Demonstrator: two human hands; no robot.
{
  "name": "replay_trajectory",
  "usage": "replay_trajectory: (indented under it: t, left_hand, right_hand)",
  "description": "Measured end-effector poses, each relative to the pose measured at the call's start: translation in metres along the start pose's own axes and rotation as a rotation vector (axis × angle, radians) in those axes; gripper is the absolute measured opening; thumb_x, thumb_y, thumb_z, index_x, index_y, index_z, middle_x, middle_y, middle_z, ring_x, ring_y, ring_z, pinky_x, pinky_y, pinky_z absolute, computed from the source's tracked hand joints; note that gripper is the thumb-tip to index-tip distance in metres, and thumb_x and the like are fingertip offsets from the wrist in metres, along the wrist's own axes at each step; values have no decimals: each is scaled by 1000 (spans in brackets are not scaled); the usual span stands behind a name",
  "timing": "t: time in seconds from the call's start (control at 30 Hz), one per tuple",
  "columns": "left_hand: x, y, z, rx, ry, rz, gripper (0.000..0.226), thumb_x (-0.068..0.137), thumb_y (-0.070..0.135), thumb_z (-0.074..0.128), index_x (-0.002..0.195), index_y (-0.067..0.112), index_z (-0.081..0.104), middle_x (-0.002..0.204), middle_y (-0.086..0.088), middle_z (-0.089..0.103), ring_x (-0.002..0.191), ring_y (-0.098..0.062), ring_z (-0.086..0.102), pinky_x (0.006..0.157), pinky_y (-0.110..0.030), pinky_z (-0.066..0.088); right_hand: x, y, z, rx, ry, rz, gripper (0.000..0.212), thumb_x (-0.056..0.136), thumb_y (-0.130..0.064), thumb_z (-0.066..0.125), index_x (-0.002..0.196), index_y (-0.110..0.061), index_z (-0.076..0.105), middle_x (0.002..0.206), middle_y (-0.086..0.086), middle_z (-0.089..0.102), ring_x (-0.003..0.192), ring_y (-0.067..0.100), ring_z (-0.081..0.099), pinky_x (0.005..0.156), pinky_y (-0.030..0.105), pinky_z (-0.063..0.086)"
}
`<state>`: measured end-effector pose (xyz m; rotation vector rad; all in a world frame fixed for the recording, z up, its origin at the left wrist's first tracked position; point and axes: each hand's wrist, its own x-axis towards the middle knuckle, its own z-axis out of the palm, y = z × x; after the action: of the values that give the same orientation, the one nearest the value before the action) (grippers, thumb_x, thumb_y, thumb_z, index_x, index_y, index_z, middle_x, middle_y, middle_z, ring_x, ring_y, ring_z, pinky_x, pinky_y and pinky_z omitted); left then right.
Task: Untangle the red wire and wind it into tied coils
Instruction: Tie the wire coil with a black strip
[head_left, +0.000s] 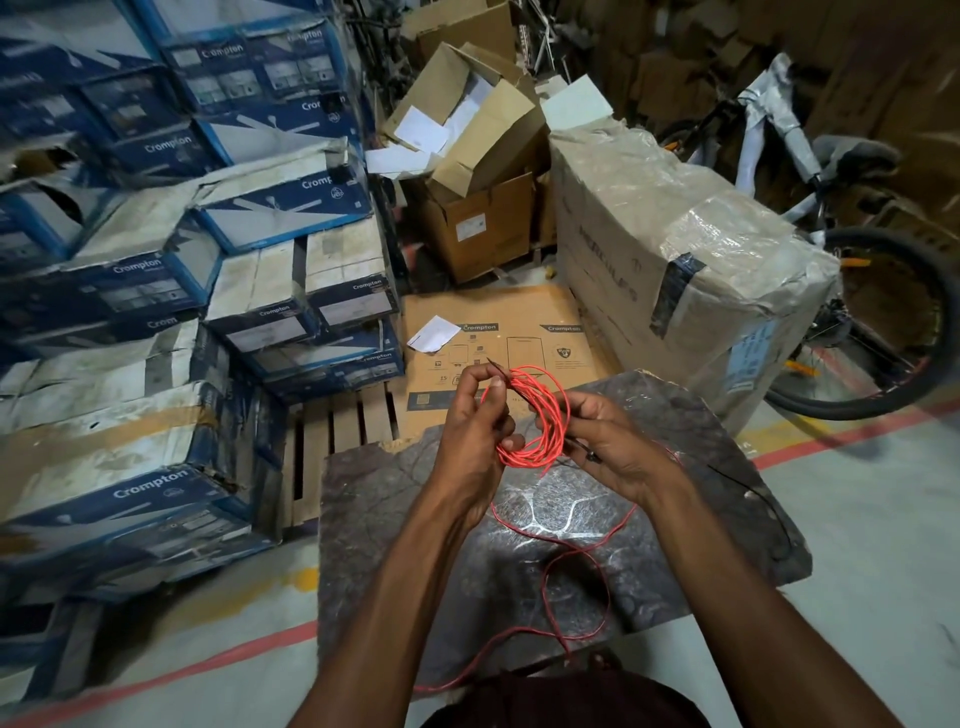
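Several bright red wire (553, 415) loops sit coiled, pinched between left hand (467, 431) and right hand (618, 447), tail dangling.

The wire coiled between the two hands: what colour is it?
The wire is bright red; head view shows it.

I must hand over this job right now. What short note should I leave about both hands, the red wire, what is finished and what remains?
Left hand pinches the red coil at its left side; right hand grips its right side, above the dark slab.
Done: several turns wound.
Left: the loose tail lies looped across the slab; wind it in, then tie the coil. No tie visible yet.
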<state>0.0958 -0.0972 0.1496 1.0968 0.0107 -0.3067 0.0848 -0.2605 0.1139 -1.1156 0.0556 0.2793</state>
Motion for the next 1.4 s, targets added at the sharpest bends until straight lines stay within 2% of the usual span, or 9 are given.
replay_trajectory:
  t: [0.23,0.4,0.67,0.9,1.07,1.17,1.23,1.3,1.4]
  left_hand:
    - [-3,-3,-5,55,-39,7,5,103,21,54,101,19,57,82,0,42,56,-8,22,47,-18,33]
    - [-6,-6,-8,100,-51,11,8,98,29,59,96,22,58,82,-8,35,55,-7,24,47,-18,34]
    - [-10,-5,-6,119,-89,6,17,91,37,64,95,21,60,73,4,46,51,-4,29,48,-16,36]
    - [-9,-5,-9,95,27,-46,12,100,28,58,96,18,61,61,6,29,50,-5,22,43,-16,31]
    - [-8,-2,-13,-33,47,-93,15,98,30,60,90,18,63,62,6,27,49,-4,22,39,-15,27]
    - [-8,-1,-13,-144,48,-122,16,93,32,62,86,17,61,60,7,29,46,-2,23,38,-14,25]
    - [-9,-2,-13,-200,56,-138,17,96,30,59,87,16,61,58,7,30,44,-1,24,37,-14,24]
    - [-9,-3,-13,-238,57,-152,17,99,29,57,87,17,60,57,8,31,42,-1,25,37,-14,23]
    - [-11,-5,-10,-263,33,-180,16,91,32,62,87,18,57,55,8,33,40,-1,25,36,-14,22]
  right_hand:
    - [-2,2,-1,-6,0,37,22,95,12,52,104,-1,68,77,4,71,65,7,66,61,18,52]
    - [-5,3,1,5,-10,53,22,94,10,55,102,-6,67,76,4,71,66,7,67,61,18,53]
    - [-7,3,4,43,-32,75,27,78,-2,66,104,-9,68,74,3,73,66,8,68,66,19,53]
    - [-6,9,-6,11,-102,76,23,94,-5,64,116,-11,60,83,4,59,63,9,54,59,21,46]
    - [-15,12,-15,166,-89,63,11,97,-6,56,102,-11,65,92,10,61,79,17,61,73,26,56]
    - [-20,14,-18,295,-39,37,21,98,-24,59,102,-6,69,99,15,62,86,19,64,79,28,60]
    - [-23,16,-20,418,-85,29,45,88,-40,72,113,-2,69,109,17,66,98,22,67,87,31,60]
    - [-26,17,-20,439,-85,-4,59,81,-42,80,121,-1,68,116,16,69,108,23,67,93,32,58]
    - [-23,15,-14,257,120,-71,31,91,-30,68,107,-3,69,97,9,73,94,22,65,81,26,60]
